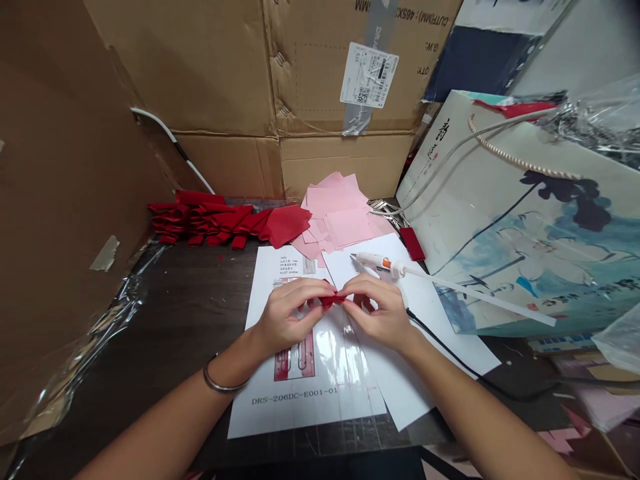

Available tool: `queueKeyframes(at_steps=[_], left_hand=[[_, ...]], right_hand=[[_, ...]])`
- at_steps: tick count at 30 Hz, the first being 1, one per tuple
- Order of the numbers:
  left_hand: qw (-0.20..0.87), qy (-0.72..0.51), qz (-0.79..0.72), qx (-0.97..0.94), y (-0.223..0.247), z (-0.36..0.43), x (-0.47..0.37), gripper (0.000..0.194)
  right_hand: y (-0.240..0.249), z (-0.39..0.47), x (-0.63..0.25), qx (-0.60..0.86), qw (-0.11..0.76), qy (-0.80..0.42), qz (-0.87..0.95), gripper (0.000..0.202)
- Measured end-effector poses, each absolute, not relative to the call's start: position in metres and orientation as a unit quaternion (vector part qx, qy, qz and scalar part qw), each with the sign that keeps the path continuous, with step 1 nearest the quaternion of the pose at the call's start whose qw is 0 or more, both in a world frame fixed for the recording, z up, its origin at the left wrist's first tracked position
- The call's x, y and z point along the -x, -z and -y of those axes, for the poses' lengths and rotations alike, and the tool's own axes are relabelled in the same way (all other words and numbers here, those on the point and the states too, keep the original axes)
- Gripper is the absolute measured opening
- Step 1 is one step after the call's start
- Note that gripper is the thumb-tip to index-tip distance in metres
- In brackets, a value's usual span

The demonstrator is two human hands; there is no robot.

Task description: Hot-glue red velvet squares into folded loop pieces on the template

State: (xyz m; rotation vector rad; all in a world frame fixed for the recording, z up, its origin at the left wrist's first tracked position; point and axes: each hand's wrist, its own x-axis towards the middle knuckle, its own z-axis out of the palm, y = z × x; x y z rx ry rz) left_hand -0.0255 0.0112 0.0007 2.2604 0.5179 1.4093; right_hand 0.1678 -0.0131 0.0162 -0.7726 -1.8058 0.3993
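Two hands meet over the middle of the desk (190, 313), and both pinch one small red fabric piece (333, 301) between their fingertips. The left hand (290, 313) grips its left end, the right hand (380, 310) its right end. The piece is bright red, folded or bunched into a narrow shape; most of it is hidden by the fingers, so its exact form cannot be told. It sits just above a printed sheet (305, 373).

The left wrist wears one thin metal bangle (223, 383).

Two white paper sheets lie on the dark desk, overlapping: the printed one with a glossy taped surface and a red diagram, and a plain one (440, 340) under the right hand. One white glue gun (380, 262) with an orange switch lies just beyond the hands, a long pale stick reaching from it to the right. One black cable (450, 357) runs across the plain sheet.

Further back lies a loose pile of pink paper squares (340, 217), flat and matte, too many to count. To its left sits a row of folded red pieces (215, 223), soft-looking, also too many to count. One small red rectangle (413, 243) lies by a paper gift bag (525, 220) with an ink-wash print and cord handle. Cardboard boxes (225, 87) wall in the back.
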Motion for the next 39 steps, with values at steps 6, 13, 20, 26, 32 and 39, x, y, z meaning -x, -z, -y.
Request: queueKeyframes(at_steps=[6,13,20,26,32,39], left_hand=[[0.222,-0.517,-0.2,-0.802,-0.004,-0.0089,0.0237,0.028],[0.218,-0.534,-0.194,-0.793,-0.0017,-0.0101,0.0242,0.031],[0.246,-0.535,-0.213,-0.78,-0.0007,-0.0079,0.0241,0.03],[0.304,-0.532,-0.251,-0.749,-0.0008,-0.0054,0.0233,0.021],[0.344,-0.527,-0.278,-0.726,-0.0035,-0.0047,0.0219,0.018],[0.357,-0.531,-0.293,-0.71,-0.0037,-0.0046,0.0208,0.019]], right_hand=[[-0.017,0.0144,-0.1686,0.303,0.541,-0.186,0.762,0.021],[-0.0184,0.0139,-0.1676,0.29,0.552,-0.174,0.763,0.022],[-0.0186,0.0155,-0.1669,0.306,0.546,-0.182,0.758,0.019],[-0.0175,0.0153,-0.1661,0.328,0.539,-0.188,0.753,0.016],[-0.0171,0.0155,-0.165,0.328,0.537,-0.189,0.754,0.017],[-0.015,0.0157,-0.1652,0.342,0.538,-0.171,0.751,0.014]])
